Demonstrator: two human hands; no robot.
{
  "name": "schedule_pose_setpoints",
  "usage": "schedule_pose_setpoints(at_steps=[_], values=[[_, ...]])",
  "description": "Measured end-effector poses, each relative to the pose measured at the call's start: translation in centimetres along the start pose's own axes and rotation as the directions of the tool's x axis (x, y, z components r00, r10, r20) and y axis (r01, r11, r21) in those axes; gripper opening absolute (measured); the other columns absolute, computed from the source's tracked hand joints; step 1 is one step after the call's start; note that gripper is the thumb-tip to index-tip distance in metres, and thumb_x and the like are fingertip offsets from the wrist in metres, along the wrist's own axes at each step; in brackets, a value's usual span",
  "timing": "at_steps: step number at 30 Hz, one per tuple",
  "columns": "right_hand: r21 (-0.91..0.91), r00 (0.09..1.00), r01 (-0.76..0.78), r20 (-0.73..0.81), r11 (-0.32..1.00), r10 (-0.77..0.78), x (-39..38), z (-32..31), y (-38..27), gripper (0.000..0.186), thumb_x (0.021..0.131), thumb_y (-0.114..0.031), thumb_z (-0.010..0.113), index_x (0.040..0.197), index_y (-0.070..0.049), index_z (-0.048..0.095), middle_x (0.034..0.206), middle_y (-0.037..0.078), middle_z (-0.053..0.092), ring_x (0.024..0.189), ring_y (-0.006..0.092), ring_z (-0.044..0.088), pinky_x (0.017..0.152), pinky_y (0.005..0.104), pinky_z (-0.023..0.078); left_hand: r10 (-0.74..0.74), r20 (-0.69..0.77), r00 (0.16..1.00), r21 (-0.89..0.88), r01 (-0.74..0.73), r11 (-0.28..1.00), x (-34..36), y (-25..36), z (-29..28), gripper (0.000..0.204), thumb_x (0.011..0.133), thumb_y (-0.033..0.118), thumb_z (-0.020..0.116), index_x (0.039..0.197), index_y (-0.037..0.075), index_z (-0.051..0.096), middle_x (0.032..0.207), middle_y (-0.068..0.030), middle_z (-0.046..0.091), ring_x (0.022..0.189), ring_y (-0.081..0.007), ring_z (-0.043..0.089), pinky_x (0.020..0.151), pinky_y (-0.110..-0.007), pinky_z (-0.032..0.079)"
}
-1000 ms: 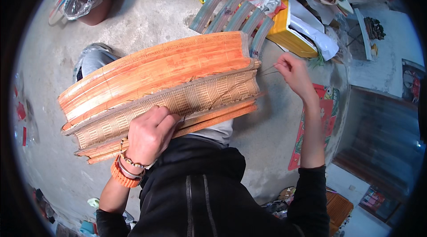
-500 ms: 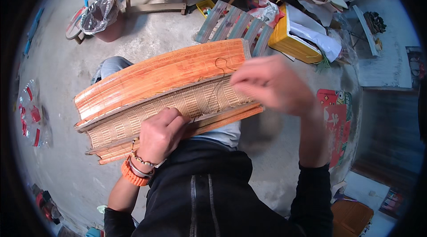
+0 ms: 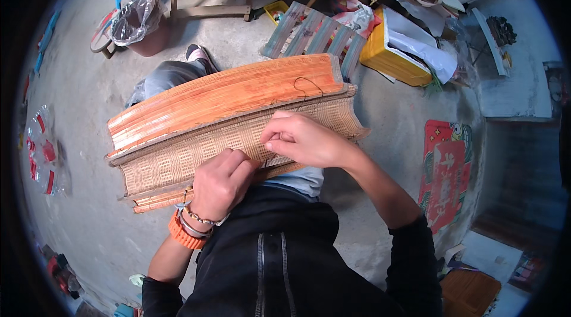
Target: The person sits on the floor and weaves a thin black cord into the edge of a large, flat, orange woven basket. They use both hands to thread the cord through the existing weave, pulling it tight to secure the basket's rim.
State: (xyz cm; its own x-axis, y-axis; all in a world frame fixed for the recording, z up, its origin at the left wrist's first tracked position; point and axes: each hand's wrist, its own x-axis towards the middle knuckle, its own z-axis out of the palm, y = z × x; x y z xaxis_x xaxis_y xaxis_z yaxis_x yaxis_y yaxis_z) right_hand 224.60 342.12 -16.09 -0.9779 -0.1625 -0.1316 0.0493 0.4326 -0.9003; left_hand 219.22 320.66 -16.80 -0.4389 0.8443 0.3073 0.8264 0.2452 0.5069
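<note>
A folded bamboo mat (image 3: pixel 223 100) lies across my lap. Its glossy orange slats face up on the far fold, and its tan woven backing (image 3: pixel 169 165) shows along the nearer trough. My left hand (image 3: pixel 221 179) is closed on the mat's near folded edge. Just right of it, above the woven backing, my right hand (image 3: pixel 303 141) is closed in a pinch; whatever sits between its fingertips is too small to make out. A dark thread (image 3: pixel 306 86) loops loosely over the far fold's edge near the right end.
On the grey concrete floor stand a lined waste bin (image 3: pixel 140 28), a low slatted wooden piece (image 3: pixel 315 31) and a yellow box (image 3: pixel 392 49) with packaging in it. A red printed mat (image 3: pixel 443 174) lies to the right, plastic bottles (image 3: pixel 44 150) to the left.
My right hand has come left and down from beyond the mat's right end to beside my left hand. The mat has shifted slightly right, and a shoe shows past its far edge.
</note>
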Motion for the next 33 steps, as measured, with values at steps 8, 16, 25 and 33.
schedule_pose_setpoints(at_steps=[8,16,25,33], values=[[-0.243,0.997,-0.073,-0.049,0.967,0.063,-4.0,1.6,-1.8,0.013,0.083,-0.014,0.071,0.084,-0.004,0.064,0.073,0.01,0.062,0.061,0.027,0.06,0.058,0.0366,0.047,-0.325,0.28,0.903,-0.392,0.417,0.82,2.2,-2.8,-0.1,0.012,0.072,0.007,0.071,0.083,0.003,0.067,0.079,-0.0119,0.065,0.071,-0.0324,0.063,0.064,-0.037,0.05],[-0.412,0.792,-0.06,-0.574,0.909,-0.209,-1.5,9.5,1.7,0.015,0.076,-0.003,0.073,0.082,-0.003,0.06,0.07,0.007,0.057,0.054,0.0265,0.059,0.047,0.0359,0.045,-0.374,0.326,0.868,-0.469,0.492,0.733,3.0,-4.8,0.5,0.014,0.069,0.006,0.075,0.08,0.002,0.068,0.074,-0.0125,0.065,0.066,-0.0275,0.064,0.063,-0.034,0.049],[0.127,0.778,0.003,-0.623,0.992,0.078,-2.7,9.4,2.1,0.017,0.074,0.008,0.066,0.08,-0.002,0.053,0.07,0.006,0.059,0.058,0.0126,0.06,0.051,0.0257,0.046,-0.367,0.381,0.848,-0.494,0.523,0.695,3.4,-5.3,0.5,0.015,0.07,0.008,0.076,0.081,0.002,0.068,0.077,-0.0129,0.066,0.068,-0.0273,0.065,0.063,-0.034,0.05],[0.83,0.873,-0.052,-0.233,0.556,0.429,-3.7,3.4,-3.1,0.008,0.087,0.009,0.053,0.089,0.002,0.051,0.083,0.016,0.065,0.061,0.014,0.059,0.057,0.0265,0.05,-0.276,0.252,0.928,-0.433,0.363,0.825,2.6,-4.2,0.3,0.015,0.071,0.004,0.073,0.082,0.003,0.065,0.076,-0.0107,0.061,0.068,-0.0287,0.062,0.061,-0.035,0.049]])
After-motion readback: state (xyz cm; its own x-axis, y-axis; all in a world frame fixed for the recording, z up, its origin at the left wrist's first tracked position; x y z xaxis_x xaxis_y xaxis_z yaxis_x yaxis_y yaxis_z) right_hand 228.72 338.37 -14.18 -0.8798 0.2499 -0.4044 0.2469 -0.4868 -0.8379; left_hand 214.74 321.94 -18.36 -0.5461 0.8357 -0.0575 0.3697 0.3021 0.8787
